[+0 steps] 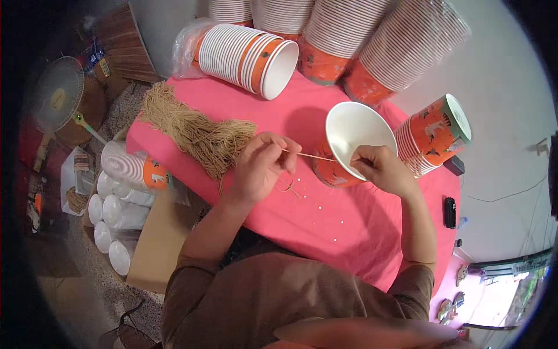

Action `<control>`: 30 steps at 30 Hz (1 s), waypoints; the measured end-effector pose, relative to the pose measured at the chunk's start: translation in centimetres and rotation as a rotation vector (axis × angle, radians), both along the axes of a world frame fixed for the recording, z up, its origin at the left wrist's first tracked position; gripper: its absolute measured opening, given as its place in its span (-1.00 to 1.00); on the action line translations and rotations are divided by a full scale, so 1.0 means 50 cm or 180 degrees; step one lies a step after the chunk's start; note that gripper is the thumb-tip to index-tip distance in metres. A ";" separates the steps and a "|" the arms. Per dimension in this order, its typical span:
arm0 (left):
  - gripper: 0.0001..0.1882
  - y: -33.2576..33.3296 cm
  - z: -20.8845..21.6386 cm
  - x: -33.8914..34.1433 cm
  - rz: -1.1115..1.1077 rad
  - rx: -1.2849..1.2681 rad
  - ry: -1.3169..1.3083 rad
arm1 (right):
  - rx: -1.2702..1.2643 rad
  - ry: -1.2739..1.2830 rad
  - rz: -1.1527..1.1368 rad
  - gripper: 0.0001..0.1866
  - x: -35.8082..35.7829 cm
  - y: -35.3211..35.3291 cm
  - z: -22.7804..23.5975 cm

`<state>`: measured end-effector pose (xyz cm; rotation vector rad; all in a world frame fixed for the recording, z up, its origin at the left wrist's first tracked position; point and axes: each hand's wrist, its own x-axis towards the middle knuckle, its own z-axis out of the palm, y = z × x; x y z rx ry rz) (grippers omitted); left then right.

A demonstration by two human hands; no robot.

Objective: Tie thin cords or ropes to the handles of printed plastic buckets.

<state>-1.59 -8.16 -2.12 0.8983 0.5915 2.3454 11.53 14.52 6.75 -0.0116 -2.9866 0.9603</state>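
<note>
A large paper bucket (361, 129), white inside and orange outside, stands on the pink cloth in front of me, its mouth tilted slightly my way. My right hand (383, 170) is closed at its near right rim, thumb and fingers pinched over the edge. From my left hand (264, 166) a thin tan string (311, 155) runs taut to the bucket's rim near my right fingers; the left thumb and forefinger pinch it. A loose tail of string hangs below the left hand. Just left of that hand lies a thick bundle of cut tan strings (200, 134).
Nested stacks of paper buckets (244, 61) line the table's back, some bagged in plastic. At right, an inverted stack (430, 136) has strings on it. Small white dots lie on the pink cloth (372, 244). A cardboard box (165, 241) of wrapped stacks and a fan (58, 96) are left.
</note>
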 end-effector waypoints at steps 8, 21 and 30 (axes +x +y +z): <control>-0.83 0.016 0.043 0.026 0.0721 -0.2114 0.0966 | 0.0533 0.1081 -0.0216 -0.93 0.022 -0.029 0.046; -0.85 0.061 0.018 0.048 0.0578 -0.1888 0.1723 | 0.0213 0.0995 0.0760 -0.91 -0.062 -0.070 0.038; -0.84 0.052 0.012 0.030 0.0188 -0.1904 0.0820 | 0.0240 0.1875 0.0634 -0.83 -0.044 -0.079 0.025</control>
